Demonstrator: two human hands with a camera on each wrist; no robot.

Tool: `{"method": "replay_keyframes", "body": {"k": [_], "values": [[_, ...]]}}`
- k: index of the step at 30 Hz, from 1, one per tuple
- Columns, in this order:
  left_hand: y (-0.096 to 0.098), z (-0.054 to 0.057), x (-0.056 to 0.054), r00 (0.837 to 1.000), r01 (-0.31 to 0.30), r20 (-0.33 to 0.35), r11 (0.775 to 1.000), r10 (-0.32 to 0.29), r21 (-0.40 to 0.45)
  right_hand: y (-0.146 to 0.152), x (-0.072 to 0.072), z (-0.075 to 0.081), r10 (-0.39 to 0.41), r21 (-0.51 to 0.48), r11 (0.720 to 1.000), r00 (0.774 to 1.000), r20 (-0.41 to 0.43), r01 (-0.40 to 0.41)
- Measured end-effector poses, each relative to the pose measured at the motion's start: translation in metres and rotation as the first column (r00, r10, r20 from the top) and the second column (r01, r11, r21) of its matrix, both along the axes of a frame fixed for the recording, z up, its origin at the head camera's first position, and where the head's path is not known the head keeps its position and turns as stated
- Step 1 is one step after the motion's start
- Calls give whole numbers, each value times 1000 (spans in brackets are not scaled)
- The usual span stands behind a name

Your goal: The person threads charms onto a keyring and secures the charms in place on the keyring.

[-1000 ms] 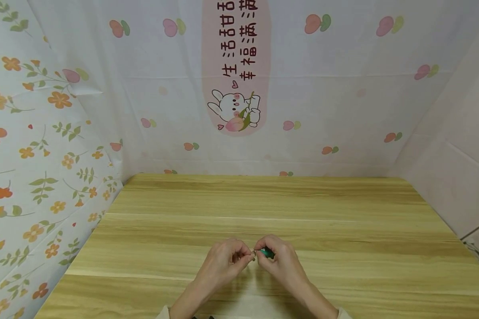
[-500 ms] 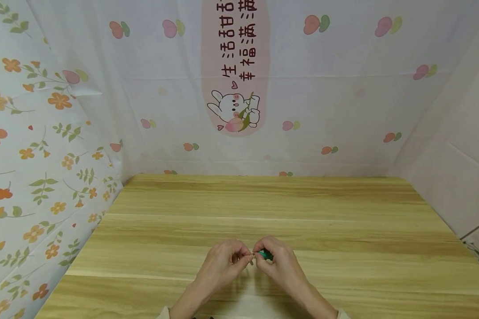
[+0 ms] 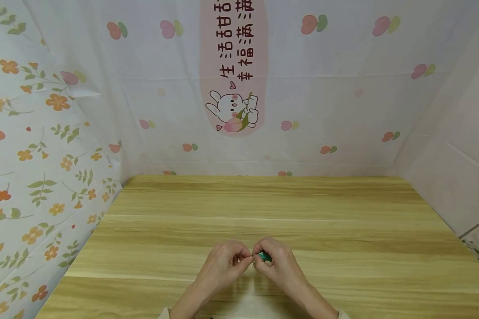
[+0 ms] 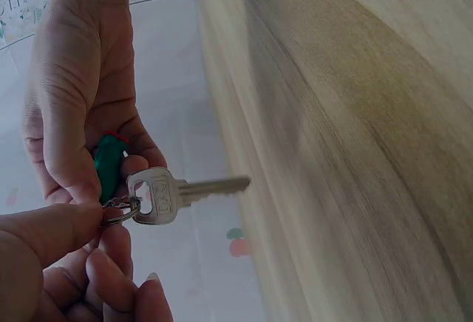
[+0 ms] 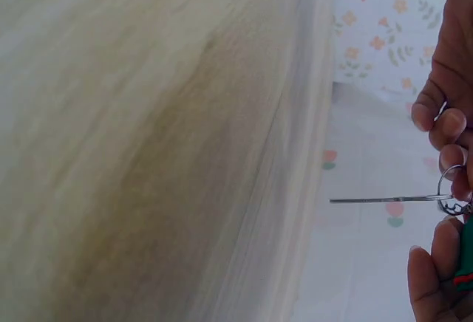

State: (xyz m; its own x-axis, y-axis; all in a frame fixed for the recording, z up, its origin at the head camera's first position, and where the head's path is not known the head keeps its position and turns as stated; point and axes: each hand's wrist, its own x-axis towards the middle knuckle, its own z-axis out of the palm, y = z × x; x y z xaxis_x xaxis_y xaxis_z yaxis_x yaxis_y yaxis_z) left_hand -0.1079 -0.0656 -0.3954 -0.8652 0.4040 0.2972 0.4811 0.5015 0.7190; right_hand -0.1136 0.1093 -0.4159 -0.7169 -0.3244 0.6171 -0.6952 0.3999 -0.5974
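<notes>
A silver key [image 4: 159, 198] hangs on a metal split ring [image 4: 122, 217], its blade pointing away from both hands. The ring also carries a short chain and a green charm [image 4: 111, 163] with a red edge. My left hand [image 3: 225, 261] pinches the ring between thumb and finger. My right hand [image 3: 277, 261] holds the charm in its curled fingers, its fingertips against the ring and chain. In the right wrist view the key [image 5: 392, 200] appears edge-on, level beside the fingers. The fingertips partly cover the ring, and whether it is spread apart I cannot tell.
A wood-grain table [image 3: 239, 208] lies under both hands. Behind it hangs a white printed cloth [image 3: 323, 97] with a rabbit picture, and a flowered cloth [image 3: 44, 177] covers the left side. A small dark object shows at the bottom edge, beside the left forearm.
Both hands stay almost in place, with the fingertips drawn slightly closer together. My right hand and the green charm have shifted a little to the left. The head view has moved slightly.
</notes>
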Motion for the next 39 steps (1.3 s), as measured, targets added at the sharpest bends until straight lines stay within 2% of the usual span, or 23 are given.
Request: {"method": "replay_keyframes", "body": {"k": [5, 15, 17, 19, 24, 26, 28, 33, 39], "values": [[-1, 0, 0, 999, -14, -37, 1000, 14, 8, -1, 0, 0, -26, 4, 1000, 1000, 3, 26], [0, -6, 0, 985, 4, -170, 997, 9, 77, 2, 1, 0, -47, -32, 998, 989, 143, 52], [0, -5, 0, 987, 7, -161, 997, 5, 76, 3, 1, 1, -40, -40, 998, 990, 138, 46], [0, -4, 0, 992, 9, -123, 998, -2, 58, 3, 1, 2, -29, -36, 999, 993, 110, 33], [0, -2, 1, 1000, 11, 9, 1000, -11, 1, 0, 2, 2, -9, 13, 1000, 1000, -26, 10], [0, -1, 1, 1000, 2, 25, 1000, -1, -8, -2, 2, 2, -14, 24, 1000, 998, -56, 15], [-1, -1, 2, 1000, -7, 21, 1000, 7, -6, -2, 2, 1, -27, 26, 999, 998, -58, 29], [0, -3, 1, 999, -12, -46, 1000, 13, 24, -1, 2, 0, -61, 32, 998, 998, -33, 62], [2, -5, 1, 994, -7, -110, 998, 14, 65, 2, 3, 2, -54, 4, 999, 996, 65, 53]]}}
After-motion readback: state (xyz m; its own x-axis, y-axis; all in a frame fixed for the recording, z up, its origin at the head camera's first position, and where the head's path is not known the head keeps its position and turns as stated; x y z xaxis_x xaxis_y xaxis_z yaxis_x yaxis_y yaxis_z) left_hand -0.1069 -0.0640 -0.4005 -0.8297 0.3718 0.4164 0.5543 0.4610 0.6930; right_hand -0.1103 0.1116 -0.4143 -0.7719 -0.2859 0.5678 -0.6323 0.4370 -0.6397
